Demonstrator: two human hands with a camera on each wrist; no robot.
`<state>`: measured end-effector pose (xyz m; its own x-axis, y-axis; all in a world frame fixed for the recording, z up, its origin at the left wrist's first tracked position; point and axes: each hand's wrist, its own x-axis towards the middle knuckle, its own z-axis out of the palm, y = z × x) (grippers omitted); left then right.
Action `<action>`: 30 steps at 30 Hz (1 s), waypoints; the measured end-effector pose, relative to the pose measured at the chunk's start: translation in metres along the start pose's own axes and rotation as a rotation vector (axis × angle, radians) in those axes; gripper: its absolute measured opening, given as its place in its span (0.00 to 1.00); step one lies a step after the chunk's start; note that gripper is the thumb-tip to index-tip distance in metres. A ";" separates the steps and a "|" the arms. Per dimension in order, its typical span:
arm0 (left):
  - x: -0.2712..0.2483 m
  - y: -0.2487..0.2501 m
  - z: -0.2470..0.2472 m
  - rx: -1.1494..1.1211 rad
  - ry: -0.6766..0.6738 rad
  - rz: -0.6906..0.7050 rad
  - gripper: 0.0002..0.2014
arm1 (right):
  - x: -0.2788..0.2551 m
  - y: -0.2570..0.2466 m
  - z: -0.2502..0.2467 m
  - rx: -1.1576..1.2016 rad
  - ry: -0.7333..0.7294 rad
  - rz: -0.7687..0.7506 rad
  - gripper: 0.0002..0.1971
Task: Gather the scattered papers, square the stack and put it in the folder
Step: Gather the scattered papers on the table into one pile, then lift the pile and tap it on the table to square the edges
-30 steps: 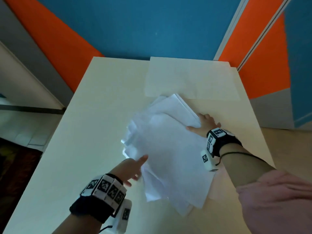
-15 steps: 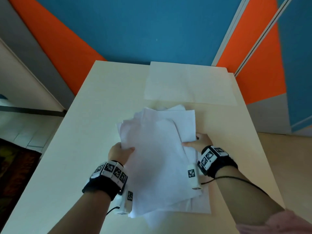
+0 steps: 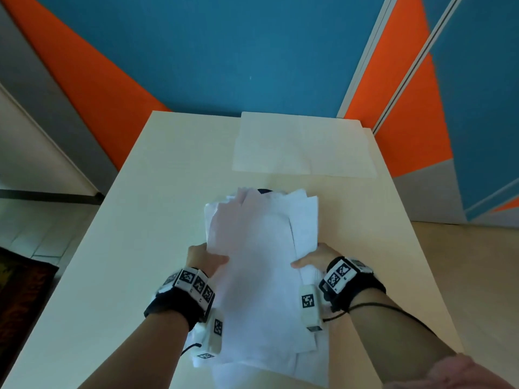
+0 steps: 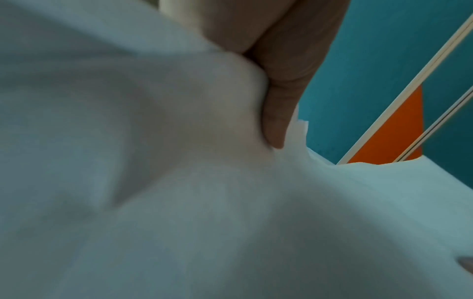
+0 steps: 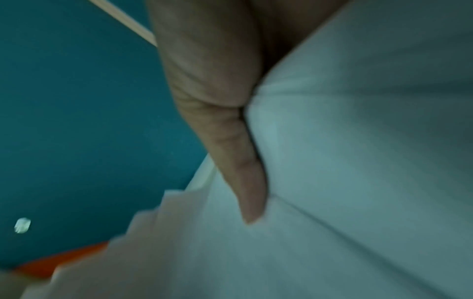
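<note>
A loose, uneven stack of white papers (image 3: 261, 265) is raised off the cream table (image 3: 146, 248), its far edges fanned out of line. My left hand (image 3: 206, 259) grips the stack's left edge, thumb on top. My right hand (image 3: 314, 258) grips the right edge the same way. In the left wrist view a thumb (image 4: 276, 113) presses into the paper (image 4: 179, 182). The right wrist view shows my thumb (image 5: 245, 182) pinching the sheets (image 5: 358, 182), whose stepped edges show at lower left. A pale open folder (image 3: 303, 144) lies flat at the table's far right.
The table stands against a blue and orange wall (image 3: 238, 51). Beyond its left edge I see tiled floor (image 3: 42, 228) and a dark rug (image 3: 19, 304). A small dark spot (image 3: 262, 190) shows on the table just behind the papers.
Both hands have closed in on the papers' sides and lifted them, pulling the spread sheets into a narrower stack nearer to me.
</note>
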<state>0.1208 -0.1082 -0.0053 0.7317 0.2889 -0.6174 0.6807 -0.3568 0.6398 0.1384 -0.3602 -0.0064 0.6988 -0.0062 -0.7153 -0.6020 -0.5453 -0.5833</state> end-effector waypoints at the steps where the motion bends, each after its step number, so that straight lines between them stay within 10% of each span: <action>1: 0.002 -0.003 0.000 -0.008 0.009 0.022 0.20 | -0.002 0.003 0.003 0.019 0.019 -0.016 0.26; 6: 0.004 -0.007 -0.020 -0.231 0.025 0.105 0.21 | -0.019 0.009 0.002 0.230 0.073 -0.124 0.16; 10: 0.008 0.004 -0.042 -0.515 -0.273 0.045 0.46 | -0.043 -0.010 -0.017 0.402 0.126 -0.257 0.23; 13: -0.007 0.034 -0.059 -0.543 -0.364 0.155 0.44 | -0.064 -0.037 -0.030 0.410 0.183 -0.367 0.21; 18: -0.037 0.101 -0.087 -0.641 -0.126 0.460 0.18 | -0.096 -0.079 -0.048 0.542 0.402 -0.567 0.21; 22: -0.051 0.116 -0.100 -0.531 -0.125 0.710 0.20 | -0.101 -0.084 -0.052 0.561 0.403 -0.662 0.23; 30: -0.032 0.078 -0.093 -0.227 -0.138 0.622 0.25 | -0.077 -0.059 -0.033 0.423 0.265 -0.482 0.23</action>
<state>0.1544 -0.0623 0.1072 0.9888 -0.0315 -0.1459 0.1356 -0.2203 0.9660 0.1334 -0.3550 0.0959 0.9644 -0.0792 -0.2523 -0.2623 -0.1655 -0.9507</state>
